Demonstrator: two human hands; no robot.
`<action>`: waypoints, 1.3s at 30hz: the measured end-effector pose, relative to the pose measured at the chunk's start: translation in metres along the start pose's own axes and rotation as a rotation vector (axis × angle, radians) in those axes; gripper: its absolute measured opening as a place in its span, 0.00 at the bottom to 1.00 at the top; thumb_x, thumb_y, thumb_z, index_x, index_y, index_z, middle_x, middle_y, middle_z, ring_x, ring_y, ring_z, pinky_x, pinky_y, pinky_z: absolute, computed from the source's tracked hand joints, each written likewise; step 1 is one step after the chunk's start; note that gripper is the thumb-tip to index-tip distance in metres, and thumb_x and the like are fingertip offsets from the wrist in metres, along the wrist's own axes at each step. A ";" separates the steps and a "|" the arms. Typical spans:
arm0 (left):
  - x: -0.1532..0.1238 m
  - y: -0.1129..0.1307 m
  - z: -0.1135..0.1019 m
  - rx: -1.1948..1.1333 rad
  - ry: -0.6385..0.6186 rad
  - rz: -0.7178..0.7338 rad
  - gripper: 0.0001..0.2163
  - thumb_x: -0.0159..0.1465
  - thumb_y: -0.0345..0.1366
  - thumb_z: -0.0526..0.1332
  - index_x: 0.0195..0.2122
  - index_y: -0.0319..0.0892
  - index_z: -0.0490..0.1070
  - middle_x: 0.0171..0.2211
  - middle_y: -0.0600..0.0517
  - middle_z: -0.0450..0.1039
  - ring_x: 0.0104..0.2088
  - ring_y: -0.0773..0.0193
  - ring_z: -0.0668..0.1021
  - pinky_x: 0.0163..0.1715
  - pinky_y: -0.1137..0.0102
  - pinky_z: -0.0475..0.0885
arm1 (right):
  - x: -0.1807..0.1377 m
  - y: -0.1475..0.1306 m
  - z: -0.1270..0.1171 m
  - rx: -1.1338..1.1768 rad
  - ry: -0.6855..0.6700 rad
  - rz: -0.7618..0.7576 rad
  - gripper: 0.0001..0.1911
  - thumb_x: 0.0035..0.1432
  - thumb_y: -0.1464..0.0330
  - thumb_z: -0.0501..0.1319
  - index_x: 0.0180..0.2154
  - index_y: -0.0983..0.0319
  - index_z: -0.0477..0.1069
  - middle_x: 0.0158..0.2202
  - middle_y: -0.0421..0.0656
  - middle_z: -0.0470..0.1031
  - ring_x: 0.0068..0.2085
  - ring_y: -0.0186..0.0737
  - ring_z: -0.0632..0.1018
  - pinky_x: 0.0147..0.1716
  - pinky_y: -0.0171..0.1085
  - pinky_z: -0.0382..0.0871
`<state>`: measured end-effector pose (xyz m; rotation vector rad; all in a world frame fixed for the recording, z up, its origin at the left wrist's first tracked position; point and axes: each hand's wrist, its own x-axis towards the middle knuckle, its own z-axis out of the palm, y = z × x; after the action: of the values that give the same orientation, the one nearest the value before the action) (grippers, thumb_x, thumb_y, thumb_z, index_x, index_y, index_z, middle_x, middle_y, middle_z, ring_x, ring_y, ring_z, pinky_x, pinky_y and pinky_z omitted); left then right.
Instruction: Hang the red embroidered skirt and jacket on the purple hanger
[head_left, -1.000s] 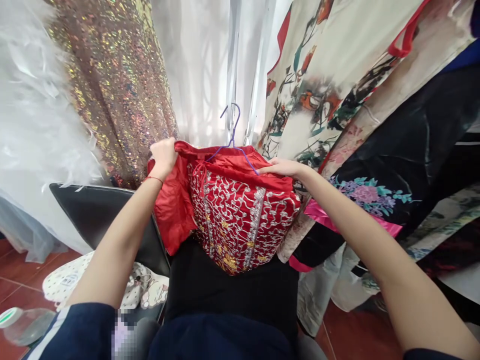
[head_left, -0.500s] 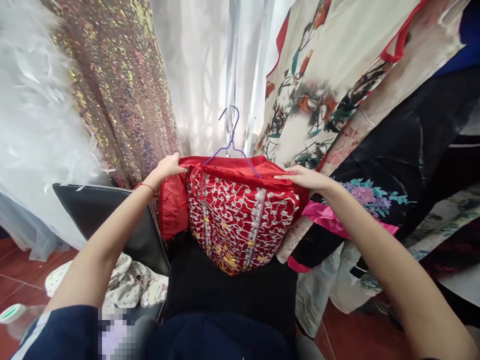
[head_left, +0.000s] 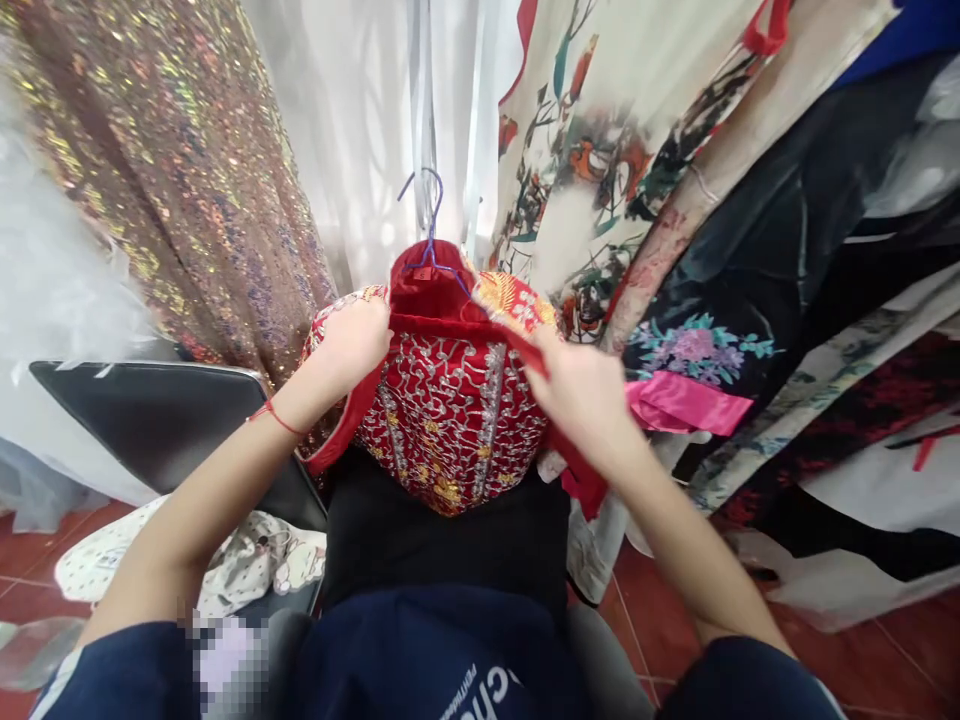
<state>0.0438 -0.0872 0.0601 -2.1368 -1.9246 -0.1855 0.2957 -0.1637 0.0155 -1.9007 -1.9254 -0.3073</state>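
A red garment (head_left: 450, 420) with silver and gold embroidery lies on my lap, over black cloth (head_left: 450, 540). A purple wire hanger (head_left: 426, 225) sticks up from its neck opening. My left hand (head_left: 352, 340) is closed on the garment's left shoulder edge. My right hand (head_left: 581, 395) is closed on the right side, folding a red panel with gold embroidery (head_left: 510, 300) over the hanger.
Hanging clothes surround me: a sequined gown (head_left: 165, 180) on the left, white sheer fabric (head_left: 360, 130) behind, flower-printed cream cloth (head_left: 637, 130) and dark floral robes (head_left: 765, 290) on the right. A black chair (head_left: 150, 420) holds a printed white bundle (head_left: 247, 565). The floor is red tile (head_left: 660, 620).
Both hands drew in toward the middle and pulled the garment's shoulders up over the hanger. The right-hand gold-embroidered panel has come up into view. The camera shifted right and closer.
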 end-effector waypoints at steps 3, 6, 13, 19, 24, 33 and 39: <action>-0.004 0.015 0.019 -0.006 -0.007 -0.014 0.16 0.68 0.33 0.53 0.52 0.30 0.71 0.48 0.31 0.77 0.51 0.41 0.79 0.47 0.58 0.72 | -0.006 -0.008 0.068 -0.036 -0.104 0.018 0.29 0.68 0.67 0.48 0.67 0.69 0.59 0.42 0.61 0.80 0.41 0.56 0.83 0.37 0.46 0.73; 0.000 0.022 0.035 -0.029 0.089 -0.024 0.19 0.70 0.38 0.50 0.52 0.30 0.70 0.44 0.31 0.78 0.47 0.41 0.80 0.43 0.57 0.72 | 0.007 -0.003 0.118 -0.015 -0.072 0.088 0.35 0.67 0.69 0.45 0.72 0.74 0.45 0.41 0.59 0.81 0.40 0.53 0.84 0.37 0.43 0.75; 0.055 0.035 0.025 -0.086 0.496 0.519 0.18 0.72 0.37 0.49 0.57 0.35 0.69 0.58 0.35 0.70 0.58 0.47 0.71 0.53 0.57 0.67 | 0.023 0.007 0.138 0.069 0.024 0.159 0.34 0.67 0.67 0.45 0.72 0.71 0.47 0.40 0.55 0.82 0.37 0.50 0.84 0.37 0.40 0.74; 0.114 0.036 0.014 -0.151 0.434 0.613 0.15 0.70 0.42 0.56 0.51 0.37 0.72 0.45 0.41 0.74 0.57 0.46 0.69 0.58 0.55 0.61 | -0.021 0.030 0.136 0.237 0.184 0.302 0.27 0.67 0.56 0.50 0.61 0.65 0.61 0.44 0.51 0.80 0.44 0.50 0.82 0.42 0.41 0.73; 0.121 0.033 0.015 -0.202 0.378 0.604 0.15 0.69 0.46 0.58 0.47 0.41 0.75 0.40 0.44 0.74 0.53 0.48 0.71 0.51 0.59 0.65 | -0.050 0.041 0.147 0.224 0.182 0.335 0.12 0.65 0.64 0.53 0.47 0.60 0.69 0.43 0.51 0.77 0.48 0.50 0.78 0.42 0.41 0.72; 0.129 0.032 0.020 -0.174 0.383 0.531 0.18 0.64 0.52 0.62 0.44 0.43 0.78 0.35 0.46 0.72 0.46 0.51 0.76 0.50 0.59 0.64 | -0.060 0.015 0.162 0.115 0.517 -0.023 0.14 0.72 0.69 0.49 0.38 0.61 0.72 0.32 0.46 0.73 0.35 0.44 0.74 0.36 0.38 0.67; 0.136 0.044 0.023 -0.216 0.376 0.433 0.16 0.62 0.47 0.67 0.42 0.38 0.78 0.34 0.45 0.70 0.49 0.46 0.76 0.53 0.55 0.63 | -0.071 -0.027 0.139 0.143 0.559 -0.157 0.15 0.73 0.70 0.49 0.33 0.60 0.69 0.28 0.42 0.72 0.31 0.38 0.73 0.30 0.36 0.62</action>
<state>0.1015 0.0458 0.0695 -2.3830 -1.2537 -0.6767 0.2484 -0.1683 -0.1360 -1.3830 -1.6582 -0.6512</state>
